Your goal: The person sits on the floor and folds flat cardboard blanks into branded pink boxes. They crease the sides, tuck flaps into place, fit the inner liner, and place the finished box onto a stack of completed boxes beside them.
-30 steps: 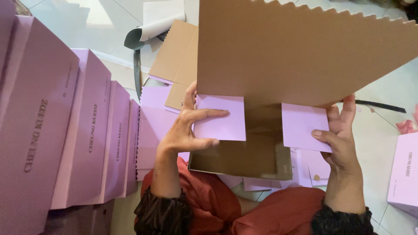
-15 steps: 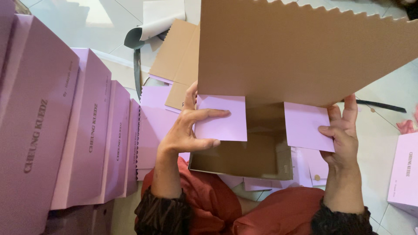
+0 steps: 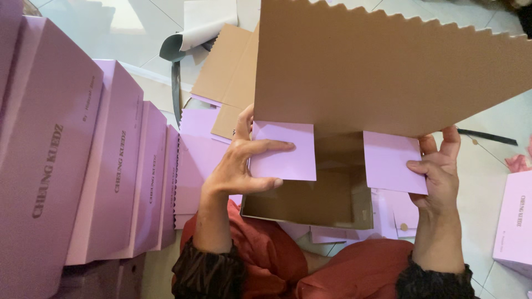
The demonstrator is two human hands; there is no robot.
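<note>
I hold a half-folded cardboard box over my lap, brown on the inside and lilac on the outside, with a zigzag top edge. My left hand grips its left lilac flap, thumb and fingers pressed on it. My right hand grips the right lilac flap from the side. Both flaps are folded inward over the brown box floor.
A row of finished lilac boxes stands on edge at my left. Flat cardboard blanks and a curled white sheet lie on the tiled floor ahead. Another lilac box sits at the right edge.
My right hand has slid a little up along the right flap. The left hand and the box stay almost still.
</note>
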